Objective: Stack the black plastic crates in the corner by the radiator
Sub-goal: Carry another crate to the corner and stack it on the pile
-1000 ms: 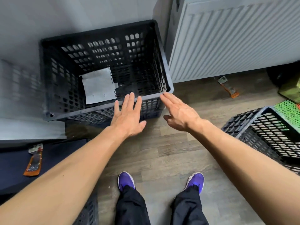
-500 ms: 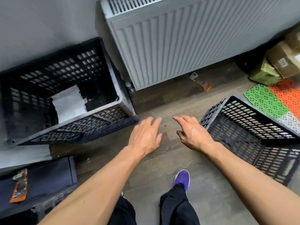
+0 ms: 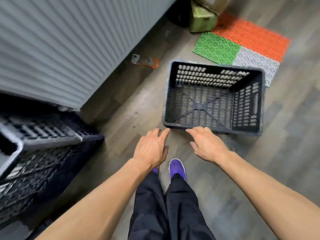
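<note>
An empty black plastic crate (image 3: 247,108) stands open side up on the wood floor, right of centre. My left hand (image 3: 152,147) hovers just short of its near left corner, fingers relaxed and holding nothing. My right hand (image 3: 206,144) reaches with straight fingers to the crate's near rim, fingertips at or almost on it. A second black crate (image 3: 43,153) sits blurred at the left edge, beside the end of the white radiator (image 3: 69,45).
A green, orange and white studded mat (image 3: 242,47) lies behind the crate. Cardboard boxes (image 3: 204,16) sit at the top by the radiator. A small orange packet (image 3: 147,62) lies on the floor under the radiator. My purple shoes (image 3: 176,168) stand below the hands.
The view has swung right, away from the crate in the corner. Both hands left that crate's front and now reach toward the empty crate on the floor.
</note>
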`<state>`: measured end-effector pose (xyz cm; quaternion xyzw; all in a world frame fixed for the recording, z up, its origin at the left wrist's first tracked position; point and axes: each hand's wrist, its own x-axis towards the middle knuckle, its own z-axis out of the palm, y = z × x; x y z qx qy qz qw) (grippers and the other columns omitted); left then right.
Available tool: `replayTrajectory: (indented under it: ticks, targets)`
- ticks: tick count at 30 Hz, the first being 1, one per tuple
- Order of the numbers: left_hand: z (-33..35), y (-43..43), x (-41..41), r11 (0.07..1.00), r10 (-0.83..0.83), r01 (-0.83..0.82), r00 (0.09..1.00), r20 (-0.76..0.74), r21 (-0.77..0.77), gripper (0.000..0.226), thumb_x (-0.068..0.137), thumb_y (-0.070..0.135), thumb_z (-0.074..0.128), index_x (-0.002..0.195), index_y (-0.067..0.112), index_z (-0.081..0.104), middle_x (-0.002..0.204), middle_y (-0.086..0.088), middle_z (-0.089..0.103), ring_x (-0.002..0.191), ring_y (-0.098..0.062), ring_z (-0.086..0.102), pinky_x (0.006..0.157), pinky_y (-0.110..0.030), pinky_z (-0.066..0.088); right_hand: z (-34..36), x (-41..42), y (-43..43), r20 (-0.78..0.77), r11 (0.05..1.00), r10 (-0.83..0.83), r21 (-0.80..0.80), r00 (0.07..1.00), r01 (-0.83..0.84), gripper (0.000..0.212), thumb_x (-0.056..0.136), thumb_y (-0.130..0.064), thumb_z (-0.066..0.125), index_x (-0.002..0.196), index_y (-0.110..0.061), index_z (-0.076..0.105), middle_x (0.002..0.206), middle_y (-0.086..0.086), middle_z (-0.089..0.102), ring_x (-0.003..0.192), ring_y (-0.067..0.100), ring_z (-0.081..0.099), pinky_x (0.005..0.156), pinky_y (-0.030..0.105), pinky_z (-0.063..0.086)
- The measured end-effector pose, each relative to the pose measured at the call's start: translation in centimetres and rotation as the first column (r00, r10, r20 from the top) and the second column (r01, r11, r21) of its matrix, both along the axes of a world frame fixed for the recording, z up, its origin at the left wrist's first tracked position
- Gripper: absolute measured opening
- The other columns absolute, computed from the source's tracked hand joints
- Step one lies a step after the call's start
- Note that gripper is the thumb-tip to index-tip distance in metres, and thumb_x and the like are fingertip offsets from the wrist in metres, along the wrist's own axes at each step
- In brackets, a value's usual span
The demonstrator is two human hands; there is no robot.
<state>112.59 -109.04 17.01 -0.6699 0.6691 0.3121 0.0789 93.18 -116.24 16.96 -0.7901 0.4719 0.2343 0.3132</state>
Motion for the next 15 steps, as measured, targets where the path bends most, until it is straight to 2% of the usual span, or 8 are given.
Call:
replayTrajectory:
  ticks: [6, 12, 15]
  targets:
    - [-6.2, -3.3, -5.2, 0.966, -0.254, 0.254, 0.967, 0.009, 0.039, 0.066, 0.091, 0.034, 0.053, 0.150, 0.023, 0.025, 0.137, -0.010, 0.044, 0.125, -0.032, 0.043, 0.096, -0.044, 0.042, -3.2, -6.5, 0.8, -0.077, 0.977, -0.213, -0.001, 0.974, 0.213, 0.054, 0.096, -0.023, 0.047, 0.148, -0.020, 0.032, 0.146, 0.006, 0.038, 0.131, 0.029, 0.033, 0.103, 0.039, 0.036]
    - [-12.2, -5.9, -7.5, 0.942, -0.334, 0.333, 0.943, 0.015, 0.028, 0.065, 0.089, 0.035, 0.056, 0.147, 0.020, 0.029, 0.129, -0.012, 0.047, 0.122, -0.033, 0.042, 0.096, -0.046, 0.043, -7.0, -10.2, 0.7, -0.108, 0.936, -0.350, -0.003, 0.930, 0.352, 0.055, 0.096, -0.023, 0.049, 0.149, -0.020, 0.033, 0.147, 0.007, 0.040, 0.133, 0.029, 0.032, 0.103, 0.040, 0.036]
    - [-13.9, -6.9, -7.8, 0.922, -0.387, 0.386, 0.920, 0.057, 0.018, 0.066, 0.089, 0.036, 0.056, 0.147, 0.019, 0.029, 0.134, -0.010, 0.045, 0.126, -0.031, 0.039, 0.096, -0.046, 0.042, -9.3, -11.1, 0.4, -0.099, 0.920, -0.391, -0.013, 0.915, 0.392, 0.055, 0.095, -0.023, 0.051, 0.147, -0.021, 0.034, 0.145, 0.007, 0.041, 0.132, 0.030, 0.033, 0.102, 0.042, 0.037]
